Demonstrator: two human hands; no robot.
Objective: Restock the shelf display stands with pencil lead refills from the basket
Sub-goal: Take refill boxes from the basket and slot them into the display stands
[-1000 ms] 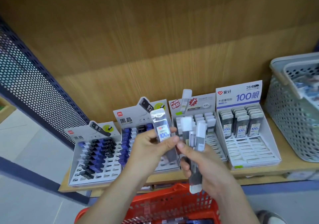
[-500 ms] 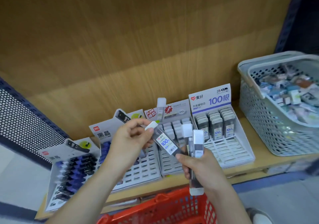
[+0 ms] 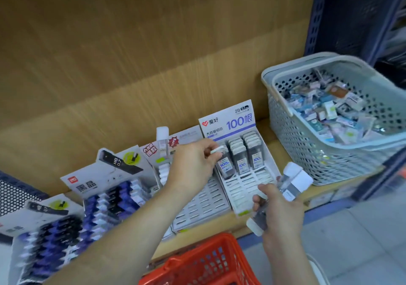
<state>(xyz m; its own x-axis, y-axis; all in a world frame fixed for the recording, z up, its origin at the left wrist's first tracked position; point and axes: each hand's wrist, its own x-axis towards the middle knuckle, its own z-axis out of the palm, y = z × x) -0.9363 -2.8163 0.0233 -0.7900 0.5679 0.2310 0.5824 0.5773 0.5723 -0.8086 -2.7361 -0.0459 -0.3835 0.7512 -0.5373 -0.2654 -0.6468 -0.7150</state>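
Note:
My left hand (image 3: 193,164) pinches the white cap of a lead refill case (image 3: 224,165), which stands in the left column of the white "100" display stand (image 3: 248,188). That stand holds three columns of grey cases at its back; its front slots are bare. My right hand (image 3: 279,212) grips a bundle of several long refill cases (image 3: 292,183) with white caps, tilted up to the right, just in front of the stand. The red basket (image 3: 206,262) sits below my arms.
Three more display stands line the wooden shelf to the left: a white one (image 3: 197,205) and two (image 3: 114,188) with blue and black cases. A grey perforated basket (image 3: 329,153) full of small packets stands at the shelf's right end. Blue shelf upright (image 3: 316,14) at right.
The view swung right. My left hand carried the single "100" case from in front of me over to the right-hand stand and set it into the left column. My right hand moved right with its bundle.

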